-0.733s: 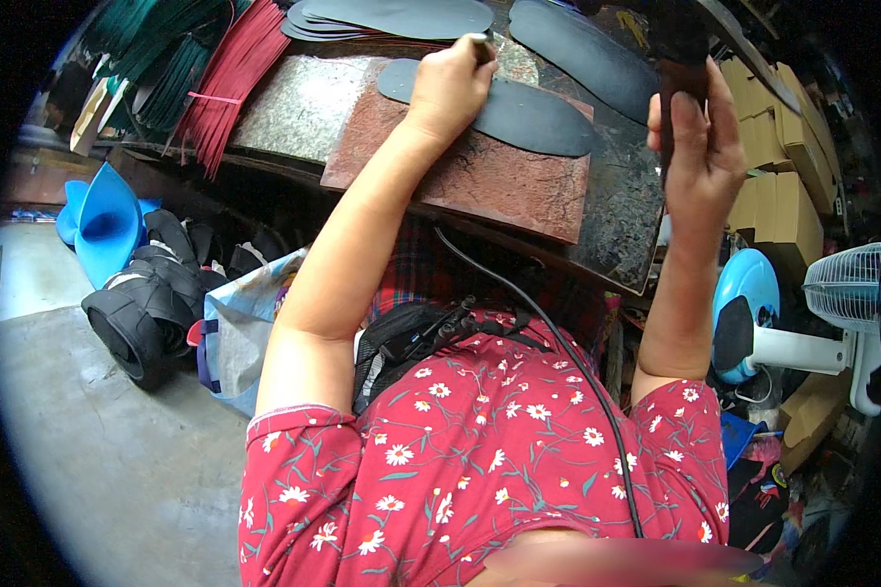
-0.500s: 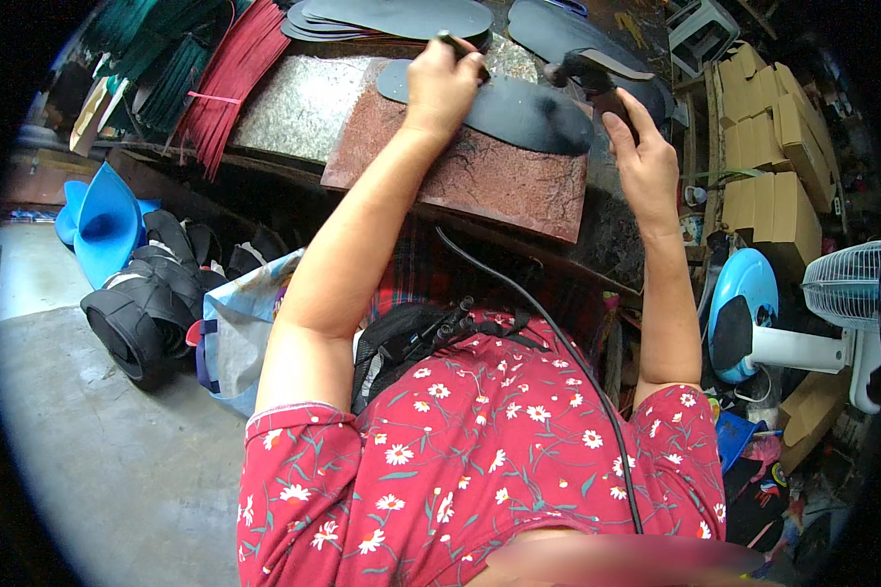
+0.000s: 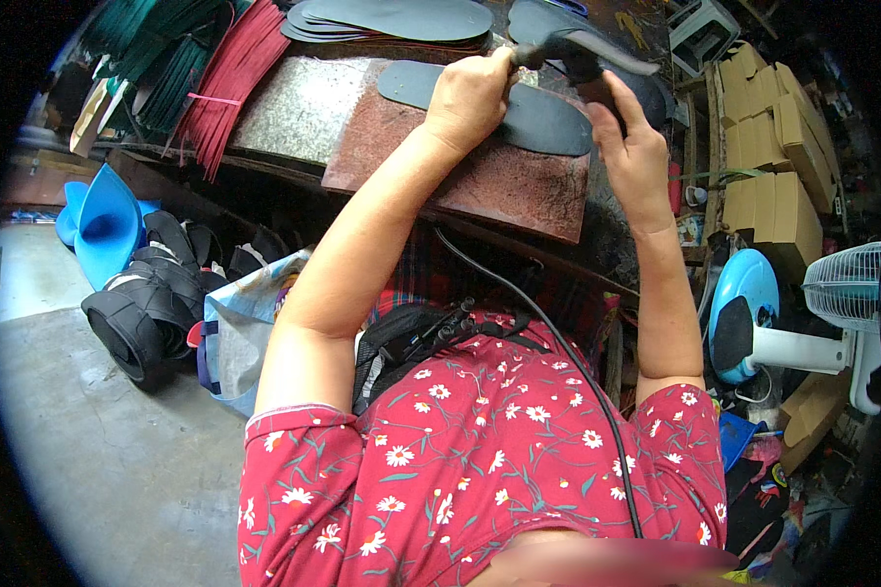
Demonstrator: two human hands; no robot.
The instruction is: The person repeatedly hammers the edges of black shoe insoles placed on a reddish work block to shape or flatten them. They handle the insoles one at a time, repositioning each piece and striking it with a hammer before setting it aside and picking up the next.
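Note:
A dark grey shoe sole point(image 3: 548, 121) lies flat on a reddish-brown slab point(image 3: 401, 161) on the bench, with small holes near its left end. My left hand point(image 3: 470, 98) is closed in a fist over the sole's middle, around a dark punch-like tool that the fingers mostly hide. In my right hand point(image 3: 634, 147) is a dark hammer point(image 3: 576, 61), somewhat blurred. The hammer's rounded end is right beside the top of my left fist. Whether it touches the tool cannot be made out.
Stacked dark soles point(image 3: 392, 20) lie at the back of the bench. Bundled red strips point(image 3: 227, 83) and green strips point(image 3: 171, 108) hang over the left edge. Cardboard boxes point(image 3: 773, 210) and a fan point(image 3: 842, 284) stand to the right. A black cable point(image 3: 558, 333) crosses my front.
My left hand has moved right along the sole with the tool. The hammer has come left and up toward that fist, and my right hand has shifted slightly left.

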